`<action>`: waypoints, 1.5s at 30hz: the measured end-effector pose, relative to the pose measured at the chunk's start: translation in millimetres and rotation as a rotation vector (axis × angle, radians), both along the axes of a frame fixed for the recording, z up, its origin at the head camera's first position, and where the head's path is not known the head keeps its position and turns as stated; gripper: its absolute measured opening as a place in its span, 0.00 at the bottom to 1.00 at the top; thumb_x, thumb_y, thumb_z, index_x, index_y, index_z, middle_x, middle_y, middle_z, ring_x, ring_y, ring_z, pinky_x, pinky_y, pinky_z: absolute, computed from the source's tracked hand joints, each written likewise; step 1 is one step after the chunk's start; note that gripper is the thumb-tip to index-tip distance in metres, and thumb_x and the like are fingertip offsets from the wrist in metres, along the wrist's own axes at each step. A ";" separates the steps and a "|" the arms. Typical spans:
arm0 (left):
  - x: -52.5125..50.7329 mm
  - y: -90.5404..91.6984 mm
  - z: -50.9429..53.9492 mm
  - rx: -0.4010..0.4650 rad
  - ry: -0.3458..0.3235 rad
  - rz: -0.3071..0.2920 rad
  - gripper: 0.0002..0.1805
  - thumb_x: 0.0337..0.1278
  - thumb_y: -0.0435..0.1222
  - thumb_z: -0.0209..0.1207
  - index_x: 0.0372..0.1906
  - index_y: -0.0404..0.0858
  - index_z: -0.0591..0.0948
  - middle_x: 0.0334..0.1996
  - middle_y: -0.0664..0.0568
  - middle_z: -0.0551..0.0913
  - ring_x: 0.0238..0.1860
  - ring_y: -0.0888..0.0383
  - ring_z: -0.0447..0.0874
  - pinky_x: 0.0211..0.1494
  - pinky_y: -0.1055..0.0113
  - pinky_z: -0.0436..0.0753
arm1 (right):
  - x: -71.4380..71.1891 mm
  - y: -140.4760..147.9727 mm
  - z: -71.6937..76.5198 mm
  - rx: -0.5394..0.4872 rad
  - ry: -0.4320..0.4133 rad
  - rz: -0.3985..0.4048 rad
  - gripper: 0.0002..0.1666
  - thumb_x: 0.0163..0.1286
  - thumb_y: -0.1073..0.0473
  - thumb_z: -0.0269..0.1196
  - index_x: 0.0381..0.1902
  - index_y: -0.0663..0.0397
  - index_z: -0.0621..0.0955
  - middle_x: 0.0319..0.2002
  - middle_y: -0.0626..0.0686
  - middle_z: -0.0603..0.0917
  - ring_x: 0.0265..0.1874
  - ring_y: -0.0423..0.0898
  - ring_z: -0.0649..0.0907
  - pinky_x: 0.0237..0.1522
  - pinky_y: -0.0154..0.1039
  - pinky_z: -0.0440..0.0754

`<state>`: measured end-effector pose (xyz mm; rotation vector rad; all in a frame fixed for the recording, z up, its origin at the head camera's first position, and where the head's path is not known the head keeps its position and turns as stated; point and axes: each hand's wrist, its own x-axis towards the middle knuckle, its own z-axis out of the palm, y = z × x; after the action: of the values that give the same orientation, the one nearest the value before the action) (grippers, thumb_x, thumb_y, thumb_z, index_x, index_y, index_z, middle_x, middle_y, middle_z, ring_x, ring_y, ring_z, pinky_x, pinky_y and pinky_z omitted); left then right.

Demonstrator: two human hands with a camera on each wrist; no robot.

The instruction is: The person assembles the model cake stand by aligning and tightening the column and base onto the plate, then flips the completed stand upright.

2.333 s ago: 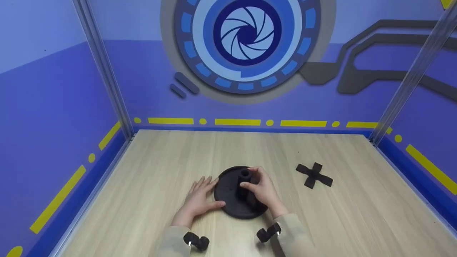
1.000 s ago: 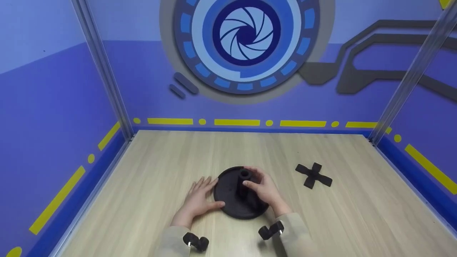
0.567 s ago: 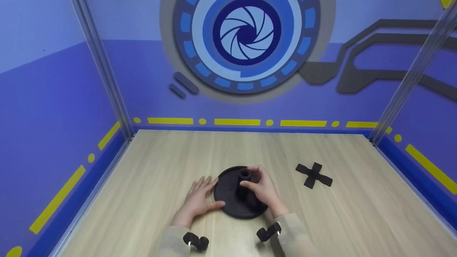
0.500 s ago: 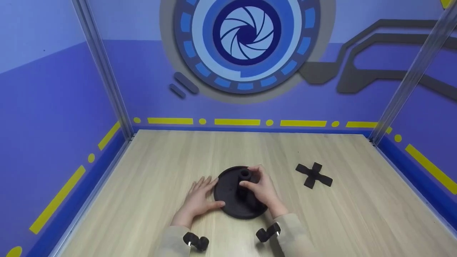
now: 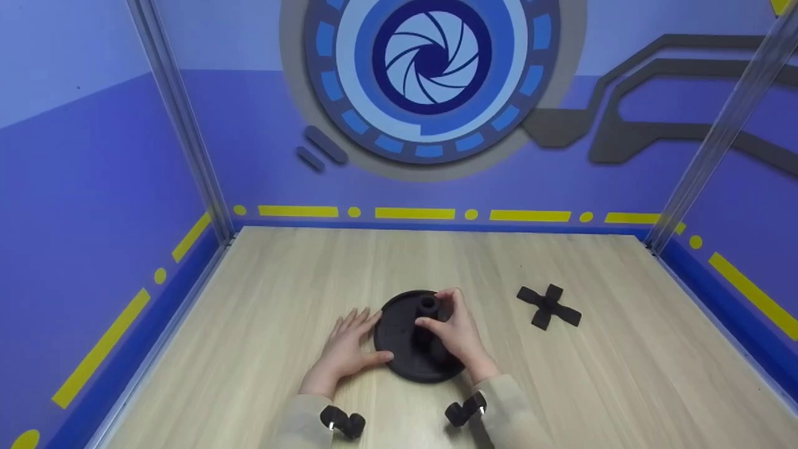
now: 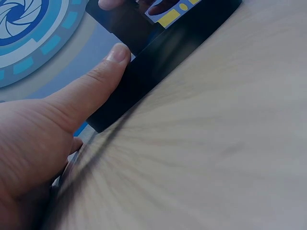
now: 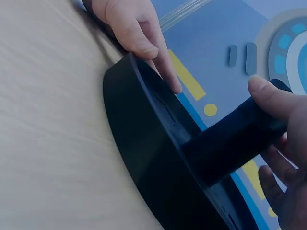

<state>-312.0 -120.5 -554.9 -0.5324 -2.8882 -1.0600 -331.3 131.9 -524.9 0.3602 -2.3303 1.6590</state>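
Right grip turned slightly above blue-walled wooden table.

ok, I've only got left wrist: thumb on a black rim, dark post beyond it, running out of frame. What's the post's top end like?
Observer: Head view shows a round hole in the top of the post.
Operator: Rim hides the foot from me. Where does it meet the base?
Observer: Right wrist view shows it rising from inside the raised rim of the black dish.
Operator: Any other part out on the table?
Observer: Yes, head view shows a black four-armed piece on the table, right of the dish in the picture, apart from both hands.
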 end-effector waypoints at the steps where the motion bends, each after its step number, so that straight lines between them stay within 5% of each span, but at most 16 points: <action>1: -0.1 0.0 0.0 -0.001 -0.001 0.001 0.53 0.49 0.63 0.71 0.78 0.44 0.67 0.79 0.36 0.62 0.82 0.33 0.50 0.85 0.37 0.45 | -0.5 2.2 0.1 -0.019 -0.008 0.031 0.35 0.57 0.60 0.79 0.58 0.62 0.74 0.54 0.61 0.84 0.57 0.55 0.82 0.62 0.38 0.80; 5: -0.4 0.0 0.3 0.000 0.001 0.003 0.53 0.49 0.63 0.71 0.78 0.44 0.67 0.79 0.36 0.63 0.82 0.34 0.50 0.85 0.37 0.45 | -3.2 12.4 2.0 -0.081 -0.054 0.189 0.36 0.65 0.64 0.72 0.69 0.66 0.73 0.66 0.65 0.80 0.68 0.57 0.78 0.71 0.35 0.75; 10: -0.7 0.0 0.7 -0.001 0.012 0.002 0.53 0.48 0.62 0.71 0.78 0.43 0.68 0.79 0.35 0.63 0.82 0.33 0.51 0.85 0.37 0.46 | -5.7 20.0 5.2 -0.083 -0.101 0.322 0.33 0.71 0.65 0.66 0.72 0.65 0.72 0.69 0.65 0.78 0.68 0.42 0.77 0.68 0.23 0.71; 18: 0.8 0.3 0.5 0.007 0.009 0.007 0.53 0.48 0.62 0.72 0.78 0.44 0.68 0.79 0.36 0.63 0.82 0.33 0.51 0.85 0.36 0.46 | -5.4 17.6 5.5 -0.098 -0.131 0.274 0.29 0.71 0.67 0.66 0.68 0.65 0.75 0.66 0.65 0.80 0.67 0.52 0.79 0.64 0.25 0.76; 24: 1.9 0.5 1.5 -0.004 0.020 0.003 0.53 0.48 0.60 0.73 0.77 0.43 0.68 0.78 0.34 0.63 0.81 0.32 0.52 0.84 0.35 0.47 | -3.8 15.5 5.0 -0.086 -0.094 0.251 0.28 0.70 0.68 0.65 0.66 0.67 0.76 0.64 0.67 0.81 0.62 0.42 0.81 0.63 0.25 0.77; 33: 0.9 0.5 0.5 -0.002 0.030 0.005 0.52 0.48 0.61 0.72 0.77 0.43 0.69 0.78 0.35 0.63 0.81 0.32 0.52 0.85 0.35 0.47 | -1.8 12.8 3.9 -0.087 -0.067 0.233 0.27 0.70 0.67 0.66 0.65 0.69 0.76 0.64 0.67 0.81 0.63 0.46 0.81 0.66 0.31 0.79; 45: 1.9 0.7 1.0 0.002 0.018 0.000 0.53 0.48 0.62 0.72 0.77 0.43 0.69 0.78 0.34 0.63 0.82 0.32 0.51 0.85 0.37 0.47 | -3.7 12.8 0.1 -0.059 -0.024 0.220 0.25 0.70 0.66 0.66 0.63 0.68 0.77 0.63 0.67 0.82 0.62 0.45 0.82 0.64 0.27 0.78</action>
<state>-310.1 -119.8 -553.9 -0.5398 -2.8713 -1.0520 -335.0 144.7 -524.7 0.6074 -2.3240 1.8355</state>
